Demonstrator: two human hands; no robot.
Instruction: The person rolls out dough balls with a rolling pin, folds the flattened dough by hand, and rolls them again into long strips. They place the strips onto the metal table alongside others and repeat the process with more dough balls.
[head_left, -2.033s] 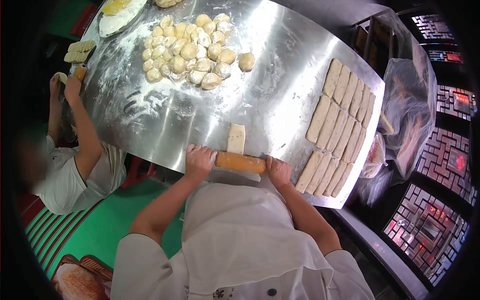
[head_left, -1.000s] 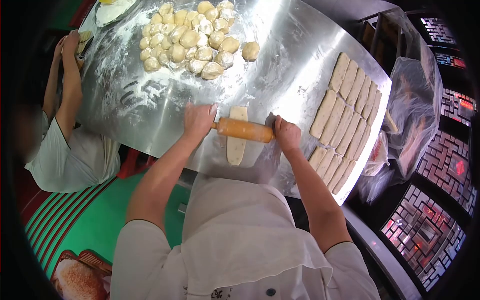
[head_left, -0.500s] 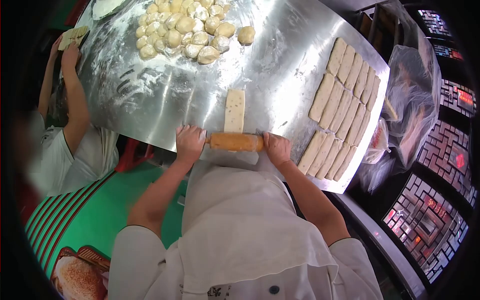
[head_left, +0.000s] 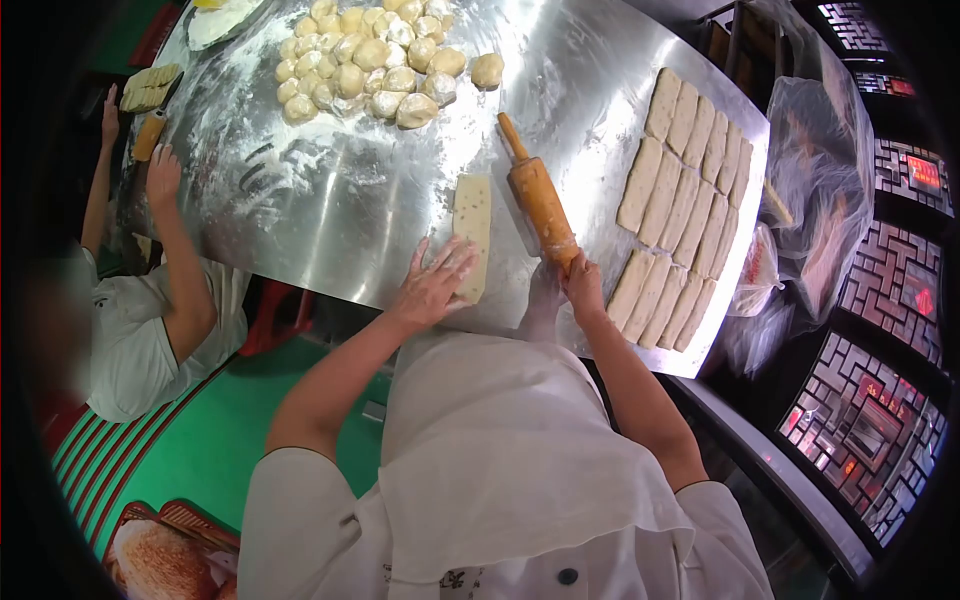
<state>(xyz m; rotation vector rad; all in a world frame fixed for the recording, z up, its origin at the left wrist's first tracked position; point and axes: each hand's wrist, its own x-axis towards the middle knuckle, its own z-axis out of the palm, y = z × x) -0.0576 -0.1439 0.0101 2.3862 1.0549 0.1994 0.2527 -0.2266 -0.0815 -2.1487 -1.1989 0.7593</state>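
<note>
A wooden rolling pin (head_left: 543, 203) is gripped by its near handle in my right hand (head_left: 582, 284), tilted with its far handle pointing up and left. Under my left hand (head_left: 437, 281) lies a flat, speckled dough strip (head_left: 472, 215) on the metal table (head_left: 360, 220). The fingers of that hand are spread over the strip's left edge and near part. Right of the rolling pin, several similar dough strips (head_left: 668, 205) lie side by side in rows.
Several round dough balls (head_left: 370, 55) are heaped in flour at the table's far side. At the left, a co-worker's hands (head_left: 163, 178) are by another rolling pin (head_left: 149, 135) and stacked dough pieces (head_left: 151, 88). Plastic bags (head_left: 815, 190) hang beyond the right edge.
My left hand has let go of the rolling pin and moved onto the dough strip. My right hand has swung the pin off the strip to the right.
</note>
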